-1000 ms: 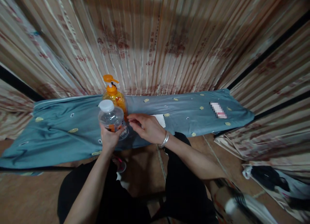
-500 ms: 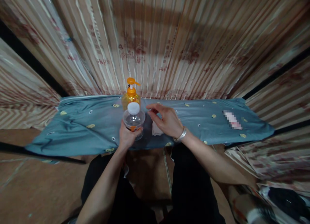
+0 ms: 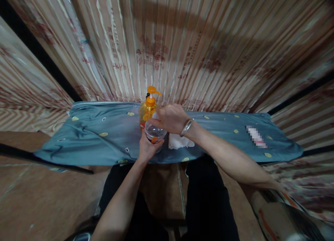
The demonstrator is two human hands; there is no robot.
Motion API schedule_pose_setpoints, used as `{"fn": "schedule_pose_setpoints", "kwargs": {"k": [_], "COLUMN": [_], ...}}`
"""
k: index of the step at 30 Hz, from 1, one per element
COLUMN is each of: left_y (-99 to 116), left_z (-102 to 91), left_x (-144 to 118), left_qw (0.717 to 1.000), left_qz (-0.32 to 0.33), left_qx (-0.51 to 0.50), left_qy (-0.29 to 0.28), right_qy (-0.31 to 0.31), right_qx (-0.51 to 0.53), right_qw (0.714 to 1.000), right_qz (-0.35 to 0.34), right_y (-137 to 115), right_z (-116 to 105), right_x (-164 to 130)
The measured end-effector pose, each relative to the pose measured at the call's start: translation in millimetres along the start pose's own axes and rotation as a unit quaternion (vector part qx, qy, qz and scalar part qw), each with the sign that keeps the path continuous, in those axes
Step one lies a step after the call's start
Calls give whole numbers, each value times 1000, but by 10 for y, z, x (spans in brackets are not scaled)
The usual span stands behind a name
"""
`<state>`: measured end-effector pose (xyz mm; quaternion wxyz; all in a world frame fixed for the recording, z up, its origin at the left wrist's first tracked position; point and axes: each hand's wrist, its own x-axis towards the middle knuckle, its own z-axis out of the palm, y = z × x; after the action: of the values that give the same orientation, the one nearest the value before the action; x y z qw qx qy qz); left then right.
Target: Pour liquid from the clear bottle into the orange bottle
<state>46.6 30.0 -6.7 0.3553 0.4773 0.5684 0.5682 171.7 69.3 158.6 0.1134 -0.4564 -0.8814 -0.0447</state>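
A clear plastic bottle (image 3: 153, 129) with an orange and black label stands at the front of the cloth-covered table. My left hand (image 3: 149, 146) is wrapped round its body. Over its top, my right hand (image 3: 171, 117) has its fingers closed on the white cap (image 3: 156, 115), which is mostly hidden by them. Just behind the bottle is a pump bottle (image 3: 144, 112) of yellow liquid with an orange pump head. A folded white cloth or tissue (image 3: 180, 141) lies under my right wrist, which wears a silver bracelet.
A blue-green patterned cloth (image 3: 86, 140) covers the narrow table. Toward its right end lies a small blurred-out packet (image 3: 256, 136). Pleated curtains (image 3: 169, 53) hang close behind and at the sides, with dark metal poles (image 3: 39, 46) by the corners.
My right hand has come left from above the white cloth onto the bottle's cap. My left hand still holds the bottle. The view has shifted slightly.
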Motion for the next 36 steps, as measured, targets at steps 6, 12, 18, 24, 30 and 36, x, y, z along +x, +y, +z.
{"fn": "schedule_pose_setpoints", "kwargs": {"k": [6, 12, 18, 24, 30, 36], "left_y": [-5, -29, -72, -68, -33, -26], "left_z": [0, 13, 19, 28, 23, 16], "left_x": [-24, -14, -2, -4, -8, -4], "left_qw": [1000, 1000, 1000, 999, 999, 999], "left_qz": [1, 6, 15, 27, 26, 25], "left_qx": [-16, -26, -27, -37, -38, -34], "left_qy": [-2, -8, -2, -4, -13, -13], "right_qy": [-62, -117, -134, -204, -217, -200], "right_qx": [-40, -76, -139, -145, -142, -98], "right_qw": [997, 989, 981, 966, 961, 966], "right_qz": [-8, -40, -27, -62, -94, -130], "right_y": [-10, -19, -95, -185, -162, -80], "right_z": [-101, -242, -437, -591, -644, -651], "right_x": [-71, -82, -13, 95, 97, 72]}}
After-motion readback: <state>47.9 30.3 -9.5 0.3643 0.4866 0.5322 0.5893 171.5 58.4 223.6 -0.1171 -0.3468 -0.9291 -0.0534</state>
